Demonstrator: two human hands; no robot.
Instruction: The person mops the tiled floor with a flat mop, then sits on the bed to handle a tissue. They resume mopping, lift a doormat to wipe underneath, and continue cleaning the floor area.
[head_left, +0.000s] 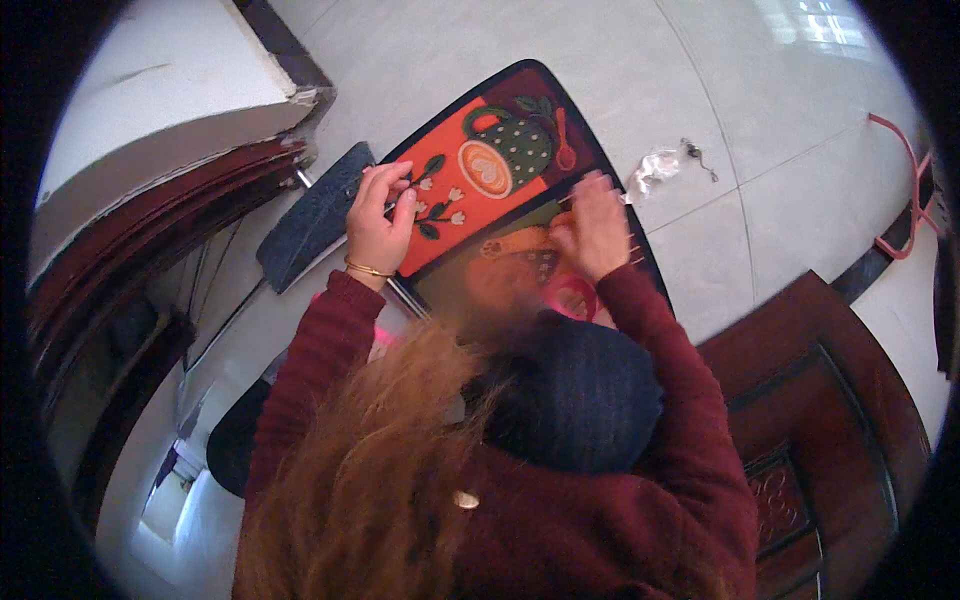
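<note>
A printed mat (525, 206) with a dark border lies before me, showing a green dotted cup, a latte and sprigs on orange. Over its left edge is my left hand (380, 214), wearing a thin gold-coloured bangle; fingers and thumb are apart, bent, with nothing visibly held. Motion blurs my right hand (598, 229), which is over the mat's right part, palm side hidden; whether it holds anything cannot be told. Beside its wrist shows a round pinkish-red item (571, 296), partly covered. Hair and a dark rounded shape hide the mat's near part.
On the pale tiled floor (600, 37), right of the mat, lie a crumpled translucent wrapper (655, 171) and a small dark metallic item (699, 157). A dark flat panel (319, 217) stands at the left. A dark red wooden panel (810, 375) is at lower right, with a pink strap-like frame (911, 187) beyond.
</note>
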